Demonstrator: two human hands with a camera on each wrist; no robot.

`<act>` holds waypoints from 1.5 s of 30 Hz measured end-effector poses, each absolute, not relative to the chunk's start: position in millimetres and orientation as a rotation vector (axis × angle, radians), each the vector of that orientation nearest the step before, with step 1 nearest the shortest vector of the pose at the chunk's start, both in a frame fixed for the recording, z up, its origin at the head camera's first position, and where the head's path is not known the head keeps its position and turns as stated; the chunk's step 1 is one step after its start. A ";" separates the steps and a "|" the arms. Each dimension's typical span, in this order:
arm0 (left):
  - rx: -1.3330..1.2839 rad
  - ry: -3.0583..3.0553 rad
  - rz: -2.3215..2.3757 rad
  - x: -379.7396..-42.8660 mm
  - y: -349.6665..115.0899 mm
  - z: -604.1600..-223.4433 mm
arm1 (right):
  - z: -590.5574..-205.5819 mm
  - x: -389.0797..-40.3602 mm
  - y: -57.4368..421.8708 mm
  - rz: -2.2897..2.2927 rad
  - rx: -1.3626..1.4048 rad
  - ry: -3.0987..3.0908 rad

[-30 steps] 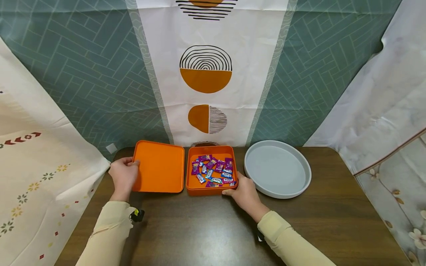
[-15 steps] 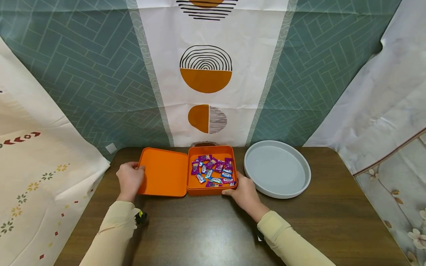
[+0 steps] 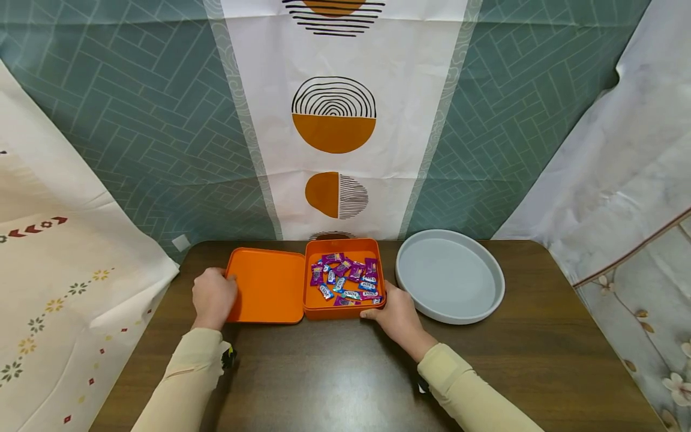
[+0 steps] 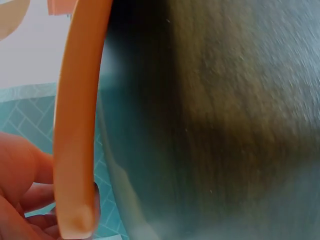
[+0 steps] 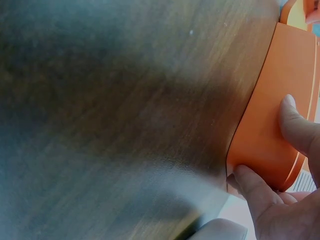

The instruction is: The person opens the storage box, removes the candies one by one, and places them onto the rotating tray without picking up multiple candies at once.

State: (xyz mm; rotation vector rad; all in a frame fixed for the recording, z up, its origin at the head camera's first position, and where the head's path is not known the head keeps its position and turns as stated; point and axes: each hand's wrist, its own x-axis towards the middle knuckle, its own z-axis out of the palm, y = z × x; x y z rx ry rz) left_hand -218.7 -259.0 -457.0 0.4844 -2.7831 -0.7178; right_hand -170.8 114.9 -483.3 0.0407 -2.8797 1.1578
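An orange box (image 3: 332,313) with several small candies (image 3: 343,268) in purple and blue wrappers sits near the table's back edge. To its left is a flat orange lid (image 3: 266,287), its right edge close against the box. My left hand (image 3: 214,298) grips the lid's left edge; in the left wrist view fingertips show on both sides of the rim (image 4: 77,125). My right hand (image 3: 398,315) holds the box by its front right corner. Its thumb (image 5: 294,125) lies on the front wall in the right wrist view, with the other fingers round the side, partly hidden.
A round grey tray (image 3: 450,276) with a raised rim stands right of the box, close to my right hand. The brown wooden table (image 3: 324,372) stretches in front. A patterned curtain (image 3: 345,138) hangs along the table's back edge, with light cloths at both sides.
My left hand has moved right with the lid and lowered its near edge a little, bringing the lid up against the box. The right hand and the box stay put.
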 end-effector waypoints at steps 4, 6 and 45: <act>0.538 -2.849 -0.678 -219.1 -260.2 -458.5 | -483.1 -171.3 115.1 1.155 0.035 -2.881; 0.544 -2.868 -0.669 -219.0 -260.9 -459.1 | -482.9 -171.3 115.1 1.153 0.033 -2.881; 0.485 -3.051 -0.518 -217.4 -268.1 -469.9 | -482.1 -171.5 115.6 1.130 0.049 -2.884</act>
